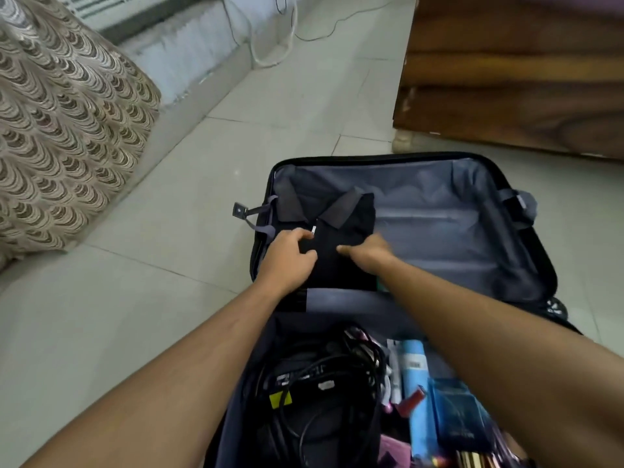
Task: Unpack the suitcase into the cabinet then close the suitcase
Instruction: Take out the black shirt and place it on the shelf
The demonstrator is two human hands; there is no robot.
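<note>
An open dark suitcase lies flat on the tiled floor. In the left part of its far, grey-lined half lies a folded black polo shirt with a grey collar. My left hand grips the shirt's left side, fingers curled and thumb on the fabric. At the shirt's right edge my right hand takes hold with curled fingers, slightly blurred. The near half holds a tangle of black cables, blue tubes and a blue box.
A dark wooden piece of furniture stands just beyond the suitcase at the upper right. A patterned fabric-covered seat fills the left. White cords trail on the floor at the back. A loose strap buckle hangs over the suitcase's left rim.
</note>
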